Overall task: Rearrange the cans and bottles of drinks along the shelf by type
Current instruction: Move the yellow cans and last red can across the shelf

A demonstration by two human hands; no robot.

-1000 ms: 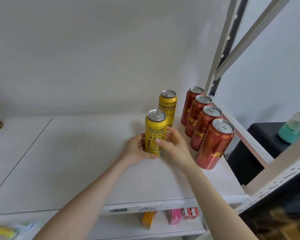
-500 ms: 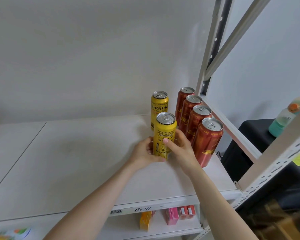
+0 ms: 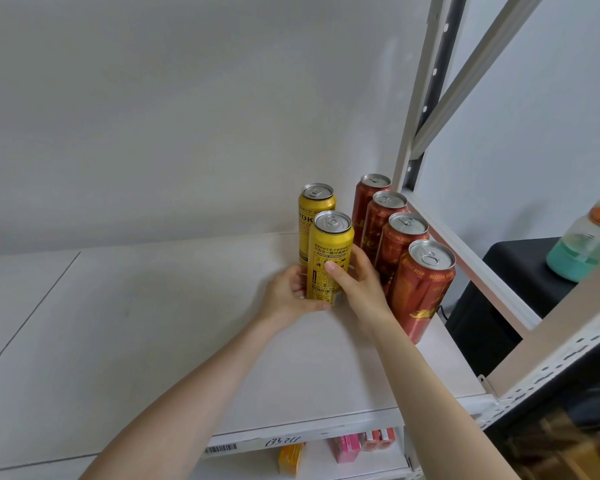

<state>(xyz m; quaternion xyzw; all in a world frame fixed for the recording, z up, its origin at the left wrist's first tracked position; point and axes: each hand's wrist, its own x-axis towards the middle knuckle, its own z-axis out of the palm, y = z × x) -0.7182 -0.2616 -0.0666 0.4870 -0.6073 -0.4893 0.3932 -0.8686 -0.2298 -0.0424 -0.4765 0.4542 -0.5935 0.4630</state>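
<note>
At the bottom edge of the frame, a lower level holds pink boxes [image 3: 347,446] and an orange box [image 3: 290,459], under a barcode label [image 3: 220,448] stuck on the front lip of the shelf board [image 3: 118,323]. Two bare forearms reach up from the lower centre across this pale board. The left hand [image 3: 286,296] curls round the lower left side of the front yellow can [image 3: 329,251], thumb low at its base. The right hand [image 3: 359,287] grips the same can from the right, thumb laid across the printed label and fingers wrapped behind. The can stands upright just right of centre; the hands partly hide its base, so contact with the board cannot be confirmed. Directly behind it, touching or nearly so, stands a second yellow can [image 3: 315,207]. To the right, four red cans [image 3: 421,289] form a line running from the right hand back toward the wall [image 3: 187,116], close together. Behind the farthest one rises the shelf's pale post [image 3: 426,91]. At the right edge, beyond the frame rail, a bottle [image 3: 582,247] with teal liquid sits on a black surface [image 3: 520,268]
</note>
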